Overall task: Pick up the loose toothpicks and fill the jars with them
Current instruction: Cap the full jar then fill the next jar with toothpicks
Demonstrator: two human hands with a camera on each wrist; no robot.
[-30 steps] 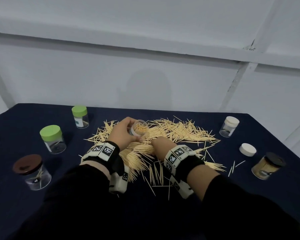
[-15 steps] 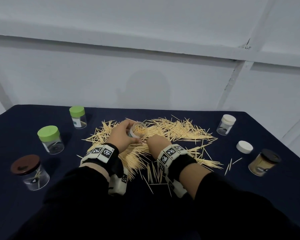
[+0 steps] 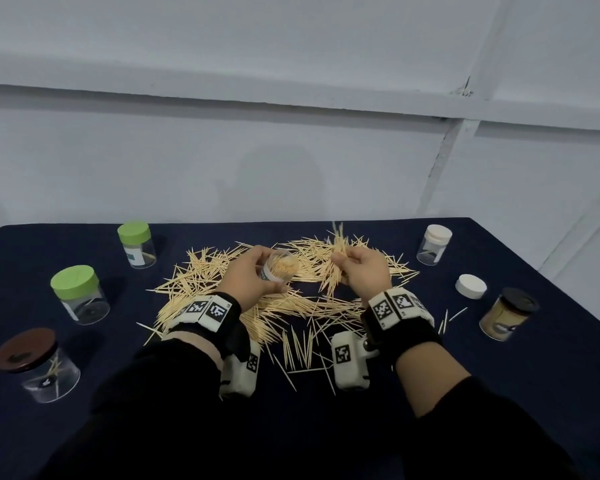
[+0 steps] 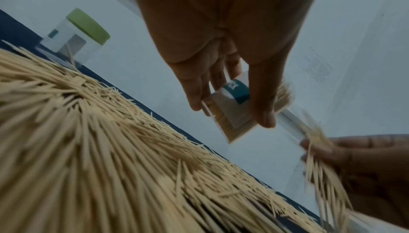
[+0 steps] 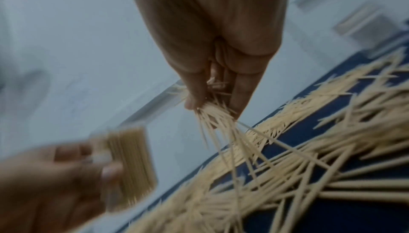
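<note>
My left hand (image 3: 253,277) grips the open jar (image 3: 280,269), nearly full, tilted above the loose toothpicks (image 3: 222,271) on the desk (image 3: 499,375). My right hand (image 3: 364,268) pinches a bundle of toothpicks (image 3: 336,242) just beside the jar.

Dark blue table (image 3: 499,393): toothpick pile (image 3: 222,282), lidded jars (image 3: 80,294), loose white lid (image 3: 470,286).
</note>
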